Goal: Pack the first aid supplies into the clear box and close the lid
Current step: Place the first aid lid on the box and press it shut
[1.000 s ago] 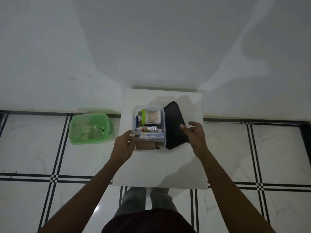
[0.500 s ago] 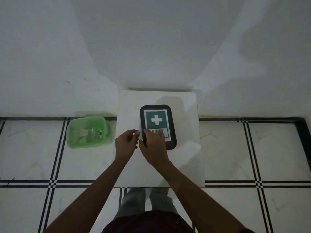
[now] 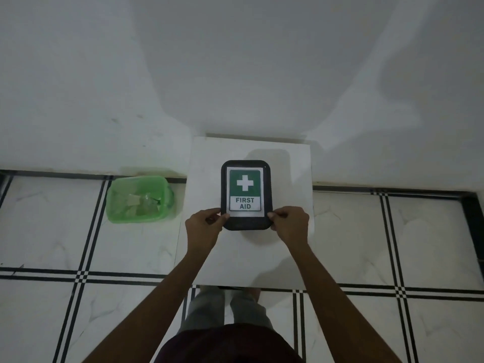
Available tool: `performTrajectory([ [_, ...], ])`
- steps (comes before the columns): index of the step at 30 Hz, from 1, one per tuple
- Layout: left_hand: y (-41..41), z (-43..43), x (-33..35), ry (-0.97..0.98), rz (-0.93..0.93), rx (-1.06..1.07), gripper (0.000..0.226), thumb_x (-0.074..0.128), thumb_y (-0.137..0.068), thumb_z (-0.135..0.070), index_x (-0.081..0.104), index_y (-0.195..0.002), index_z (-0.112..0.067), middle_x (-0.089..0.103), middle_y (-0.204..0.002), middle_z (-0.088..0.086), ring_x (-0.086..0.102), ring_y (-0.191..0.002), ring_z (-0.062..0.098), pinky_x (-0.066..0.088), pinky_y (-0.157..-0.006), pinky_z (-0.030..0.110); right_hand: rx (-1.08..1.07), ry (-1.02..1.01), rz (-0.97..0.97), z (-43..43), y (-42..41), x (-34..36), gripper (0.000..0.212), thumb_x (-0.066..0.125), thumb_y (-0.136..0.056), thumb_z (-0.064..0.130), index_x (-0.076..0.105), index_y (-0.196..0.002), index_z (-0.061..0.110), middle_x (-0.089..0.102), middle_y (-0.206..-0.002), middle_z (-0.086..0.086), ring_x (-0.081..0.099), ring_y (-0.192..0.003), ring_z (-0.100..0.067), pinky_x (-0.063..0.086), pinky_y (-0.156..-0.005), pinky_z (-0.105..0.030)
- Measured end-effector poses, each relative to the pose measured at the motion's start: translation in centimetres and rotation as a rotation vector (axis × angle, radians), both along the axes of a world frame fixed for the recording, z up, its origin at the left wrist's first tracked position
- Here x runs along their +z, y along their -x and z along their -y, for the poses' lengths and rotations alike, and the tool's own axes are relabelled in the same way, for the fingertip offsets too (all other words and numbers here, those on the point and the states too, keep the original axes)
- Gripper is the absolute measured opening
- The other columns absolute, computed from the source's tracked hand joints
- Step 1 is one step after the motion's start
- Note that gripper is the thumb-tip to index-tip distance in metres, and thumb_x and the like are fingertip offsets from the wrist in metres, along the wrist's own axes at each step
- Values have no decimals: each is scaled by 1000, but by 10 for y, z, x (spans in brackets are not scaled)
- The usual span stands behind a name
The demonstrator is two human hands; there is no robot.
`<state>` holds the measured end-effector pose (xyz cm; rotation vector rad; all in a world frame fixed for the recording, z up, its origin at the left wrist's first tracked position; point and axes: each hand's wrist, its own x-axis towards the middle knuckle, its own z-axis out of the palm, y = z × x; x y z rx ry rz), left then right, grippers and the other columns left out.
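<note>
A black lid (image 3: 246, 226) with a green and white FIRST AID label lies flat on top of the clear box, hiding the box and the supplies inside. The box stands in the middle of a small white table (image 3: 246, 258). My left hand (image 3: 203, 222) grips the lid's near left corner, thumb on top. My right hand (image 3: 289, 221) grips the near right corner the same way.
A green plastic container (image 3: 138, 199) with clear wrappers inside sits on the tiled floor left of the table. A white wall rises just behind the table. My legs show under the table's near edge.
The lid went from lying beside the open box to covering it. My right hand moved from the near left corner of the lid to the near right corner.
</note>
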<state>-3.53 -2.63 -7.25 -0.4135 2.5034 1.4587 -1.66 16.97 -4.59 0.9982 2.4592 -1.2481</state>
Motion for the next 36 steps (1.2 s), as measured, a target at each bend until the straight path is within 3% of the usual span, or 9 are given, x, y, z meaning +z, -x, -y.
performTrajectory([
  [5, 3, -1, 1, -37, 13, 39, 30, 77, -78, -17, 72, -104, -2, 74, -82, 14, 71, -68, 27, 59, -78, 46, 2, -44, 1, 5, 6, 0, 24, 78, -74, 18, 74, -92, 2, 74, -83, -16, 70, -74, -28, 56, -81, -33],
  [12, 13, -7, 5, -108, 147, 141, 26, 78, -77, -15, 73, -97, 1, 73, -84, 18, 71, -71, 29, 60, -74, 45, -38, 6, 35, 4, 9, -5, 18, 81, -70, 12, 74, -82, 1, 73, -78, -17, 70, -67, -31, 60, -72, -44],
  [17, 5, -9, 3, -133, 184, 186, 23, 77, -76, -8, 72, -95, 4, 72, -89, 20, 71, -74, 32, 60, -75, 46, -19, -7, 20, 5, 2, -7, 19, 79, -72, 10, 74, -88, 0, 73, -83, -18, 70, -73, -29, 60, -76, -44],
  [23, -2, -9, 4, -185, 249, 244, 23, 75, -79, -7, 70, -98, 5, 70, -84, 15, 69, -69, 26, 62, -67, 35, -19, -6, 30, 4, 2, -13, 18, 79, -73, 12, 73, -86, 0, 73, -85, -18, 69, -76, -30, 59, -78, -44],
  [28, 3, -10, 2, -195, 305, 251, 18, 75, -78, -6, 69, -92, 4, 70, -88, 20, 70, -74, 30, 61, -71, 45, 25, -18, 86, 4, 4, -11, 16, 76, -76, 11, 70, -81, -3, 72, -83, -21, 69, -77, -32, 58, -80, -41],
  [32, 18, -9, -3, -190, 414, 204, 20, 73, -79, -4, 63, -96, -2, 66, -98, 18, 66, -89, 32, 60, -75, 46, 83, 50, 169, -1, 15, -8, 12, 72, -75, 3, 65, -79, -6, 69, -91, -28, 68, -83, -38, 58, -81, -45],
  [34, 26, -16, -2, -137, 324, 153, 23, 66, -84, -9, 59, -105, -4, 64, -104, 14, 62, -96, 29, 57, -81, 44, 121, 51, 138, 0, 26, -3, 18, 66, -77, -1, 62, -93, -8, 67, -99, -24, 64, -90, -34, 54, -80, -37],
  [36, 33, -28, 3, -93, 192, 138, 24, 54, -93, -23, 57, -106, -3, 63, -102, 12, 60, -92, 25, 54, -73, 33, 56, 86, 9, 8, 38, 1, 21, 66, -81, 6, 60, -99, -2, 64, -96, -15, 61, -86, -25, 50, -74, -30],
])
